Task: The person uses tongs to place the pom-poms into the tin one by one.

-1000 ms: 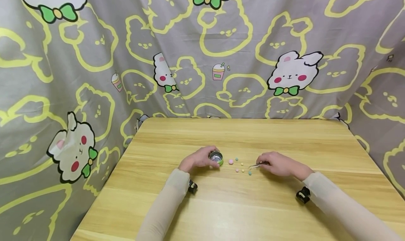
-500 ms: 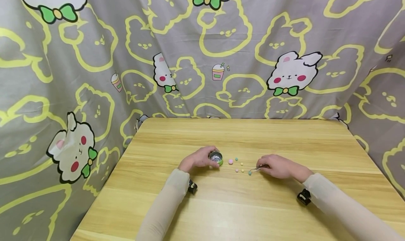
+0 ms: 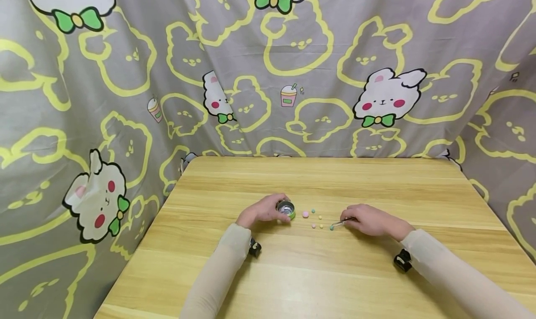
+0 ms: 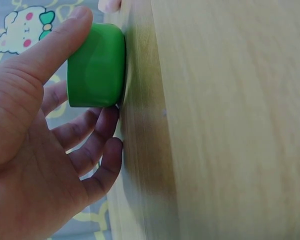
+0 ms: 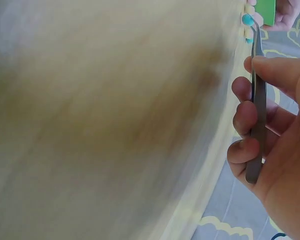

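My left hand (image 3: 264, 209) holds a small round tin (image 4: 96, 67), green outside and bare metal inside. Its thumb lies on one side and fingers on the other; the tin stands upright on the table, open at the top. Between thumb and fingers my right hand (image 3: 367, 220) pinches metal tweezers (image 5: 259, 95) with bent tips. Those tips meet a small teal ball (image 5: 247, 20) at the right end of a scatter of balls. Nearer the tin lie a larger pink ball (image 3: 305, 214), another teal ball (image 3: 313, 211), a small pink ball (image 3: 313, 226) and two yellow balls (image 3: 320, 217).
The wooden table (image 3: 268, 272) extends around both hands. A grey patterned curtain (image 3: 251, 137) hangs behind it and along both sides. Each wrist carries a black camera (image 3: 403, 261).
My right hand has lowered slightly, bringing the tweezer tips to the right-hand teal ball. That ball has shifted a little up and right. My left hand and the tin stay put.
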Demonstrator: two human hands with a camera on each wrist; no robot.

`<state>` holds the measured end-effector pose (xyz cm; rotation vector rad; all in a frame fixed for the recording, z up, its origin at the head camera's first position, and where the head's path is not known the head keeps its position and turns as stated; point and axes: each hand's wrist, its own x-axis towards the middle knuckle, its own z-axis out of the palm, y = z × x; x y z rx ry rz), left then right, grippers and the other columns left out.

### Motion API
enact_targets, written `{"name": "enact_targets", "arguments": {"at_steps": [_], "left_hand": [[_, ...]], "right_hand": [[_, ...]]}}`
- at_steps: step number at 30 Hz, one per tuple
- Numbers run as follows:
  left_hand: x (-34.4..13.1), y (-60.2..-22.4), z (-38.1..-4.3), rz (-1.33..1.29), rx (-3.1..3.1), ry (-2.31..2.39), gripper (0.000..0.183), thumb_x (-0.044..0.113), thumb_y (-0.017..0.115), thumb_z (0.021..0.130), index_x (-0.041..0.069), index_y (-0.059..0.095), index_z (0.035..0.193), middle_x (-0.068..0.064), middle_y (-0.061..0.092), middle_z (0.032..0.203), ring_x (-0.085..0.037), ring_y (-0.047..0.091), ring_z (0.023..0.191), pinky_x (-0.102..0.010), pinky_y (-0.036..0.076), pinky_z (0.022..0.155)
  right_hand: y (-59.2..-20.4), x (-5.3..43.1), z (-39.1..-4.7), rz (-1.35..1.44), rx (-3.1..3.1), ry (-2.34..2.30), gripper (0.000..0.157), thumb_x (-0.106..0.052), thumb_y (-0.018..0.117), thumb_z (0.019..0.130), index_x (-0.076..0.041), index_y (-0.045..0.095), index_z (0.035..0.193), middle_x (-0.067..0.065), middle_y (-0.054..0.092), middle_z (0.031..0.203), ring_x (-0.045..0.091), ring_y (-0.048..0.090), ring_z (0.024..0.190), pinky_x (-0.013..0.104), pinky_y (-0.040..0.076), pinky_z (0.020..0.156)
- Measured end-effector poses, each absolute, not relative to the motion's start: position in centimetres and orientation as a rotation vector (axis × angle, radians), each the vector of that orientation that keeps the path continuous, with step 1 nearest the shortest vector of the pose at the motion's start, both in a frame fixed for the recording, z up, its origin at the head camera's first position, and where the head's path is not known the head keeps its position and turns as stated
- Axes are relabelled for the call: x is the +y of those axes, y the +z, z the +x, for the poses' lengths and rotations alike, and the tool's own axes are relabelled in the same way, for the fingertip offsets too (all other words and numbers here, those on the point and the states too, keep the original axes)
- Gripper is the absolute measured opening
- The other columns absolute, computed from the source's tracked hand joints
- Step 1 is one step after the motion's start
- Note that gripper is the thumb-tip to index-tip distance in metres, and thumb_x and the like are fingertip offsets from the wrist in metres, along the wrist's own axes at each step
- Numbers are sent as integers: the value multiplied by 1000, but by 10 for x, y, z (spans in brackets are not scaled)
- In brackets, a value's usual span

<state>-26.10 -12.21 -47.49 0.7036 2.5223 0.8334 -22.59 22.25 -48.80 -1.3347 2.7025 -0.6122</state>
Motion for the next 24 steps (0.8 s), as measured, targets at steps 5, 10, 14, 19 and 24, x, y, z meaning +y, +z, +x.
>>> {"name": "enact_targets", "arguments": {"at_steps": [5, 10, 14, 19, 24], "left_hand": [[-122, -475, -260, 705, 2514, 846, 47, 31, 79, 78, 18, 56, 117, 6, 59, 106, -12, 54, 98, -30, 44, 87], [-122, -475, -260, 709, 2513, 863, 46, 29, 79, 78, 17, 56, 116, 6, 59, 105, -12, 54, 98, -30, 43, 87], [-123, -475, -260, 697, 2512, 871, 46, 29, 79, 77, 17, 57, 115, 5, 59, 105, -12, 55, 97, -29, 44, 86], [-123, -474, -258, 691, 2503, 878, 47, 28, 80, 77, 16, 56, 116, 2, 60, 106, -14, 55, 98, -29, 44, 86], [-123, -474, -258, 690, 2506, 878, 48, 28, 80, 77, 16, 56, 117, 1, 59, 108, -15, 55, 99, -30, 44, 86]], "right_hand": [[-486, 224, -230, -1304, 2708, -635, 10, -18, 57, 95, -20, 66, 97, -9, 60, 89, 4, 56, 84, 33, 49, 73], [-484, 224, -234, -1261, 2717, -654, 11, -18, 56, 96, -19, 66, 98, -9, 60, 89, 5, 56, 83, 33, 48, 72], [-484, 223, -238, -1229, 2732, -665, 12, -14, 57, 95, -20, 66, 99, -10, 60, 92, 7, 57, 84, 34, 48, 72], [-483, 222, -244, -1234, 2758, -695, 12, -11, 58, 94, -18, 67, 99, -11, 61, 93, 9, 59, 86, 35, 49, 73], [-480, 219, -250, -1261, 2764, -728, 12, -10, 59, 93, -17, 67, 98, -9, 63, 92, 8, 58, 84, 34, 49, 71]]}}
